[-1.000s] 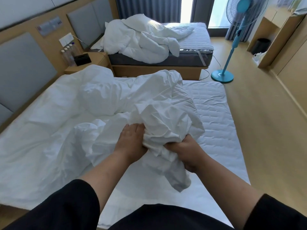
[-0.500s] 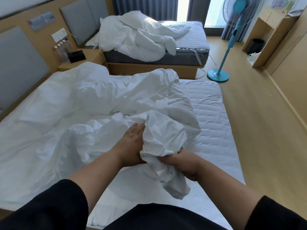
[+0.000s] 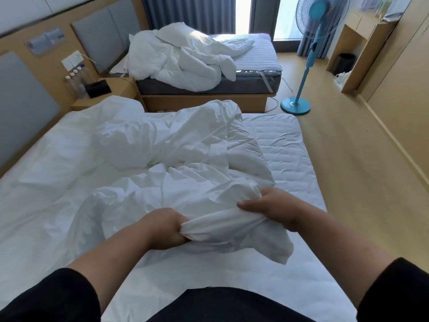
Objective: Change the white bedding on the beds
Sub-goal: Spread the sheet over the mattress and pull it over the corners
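A crumpled white duvet cover (image 3: 162,159) lies heaped across the near bed (image 3: 285,140), whose quilted white mattress pad shows on the right side. My left hand (image 3: 162,226) grips a bunched edge of the cover near the bed's foot. My right hand (image 3: 276,205) grips the same edge a short way to the right, thumb pointing left, and the cloth stretches between both hands. A loose corner hangs below them. On the far bed (image 3: 255,73) sits another rumpled pile of white bedding (image 3: 181,59).
A wooden nightstand (image 3: 116,89) with bottles and a black tissue box stands between the beds by the headboard wall. A blue pedestal fan (image 3: 299,98) stands on the wood floor at right, near a black bin (image 3: 346,62) and wooden cabinets.
My hands have moved apart, drawing the bunched edge of the cover out flat between them, and the raised wad of cloth has dropped lower onto the bed.
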`<state>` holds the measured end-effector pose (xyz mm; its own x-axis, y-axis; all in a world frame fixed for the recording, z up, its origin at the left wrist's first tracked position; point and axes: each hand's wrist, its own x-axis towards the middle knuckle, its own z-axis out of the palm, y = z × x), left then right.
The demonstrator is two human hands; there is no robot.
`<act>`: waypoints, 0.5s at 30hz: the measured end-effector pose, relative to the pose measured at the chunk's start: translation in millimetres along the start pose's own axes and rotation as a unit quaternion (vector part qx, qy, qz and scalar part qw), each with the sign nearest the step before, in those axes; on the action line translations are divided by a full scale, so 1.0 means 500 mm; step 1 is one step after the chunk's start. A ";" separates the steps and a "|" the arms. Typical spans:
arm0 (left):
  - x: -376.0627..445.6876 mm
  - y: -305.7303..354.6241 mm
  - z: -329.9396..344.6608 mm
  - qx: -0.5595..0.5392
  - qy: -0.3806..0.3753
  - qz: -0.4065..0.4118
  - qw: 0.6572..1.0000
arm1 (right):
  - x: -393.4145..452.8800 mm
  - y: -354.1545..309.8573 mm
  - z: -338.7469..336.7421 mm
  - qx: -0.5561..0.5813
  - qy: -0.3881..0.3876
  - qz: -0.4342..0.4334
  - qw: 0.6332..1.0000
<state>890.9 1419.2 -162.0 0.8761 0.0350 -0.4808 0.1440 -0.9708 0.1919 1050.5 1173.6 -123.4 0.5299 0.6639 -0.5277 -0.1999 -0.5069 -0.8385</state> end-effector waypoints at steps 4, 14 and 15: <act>0.003 0.043 0.005 0.064 -0.066 -0.037 0.995 | 0.006 -0.090 -0.011 -0.014 -0.054 -0.037 0.998; -0.080 0.029 0.066 -0.035 0.019 0.098 0.994 | 0.226 0.053 -0.021 0.042 0.157 0.070 0.984; -0.089 0.018 0.055 -0.108 0.041 0.086 0.989 | 0.235 0.087 -0.013 0.011 0.167 0.068 0.984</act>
<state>840.6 1402.4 -162.5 0.9295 -0.0992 -0.3551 0.0762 -0.8906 0.4484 1109.5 1226.0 -220.8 0.7376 0.3719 -0.5636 -0.3027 -0.5639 -0.7683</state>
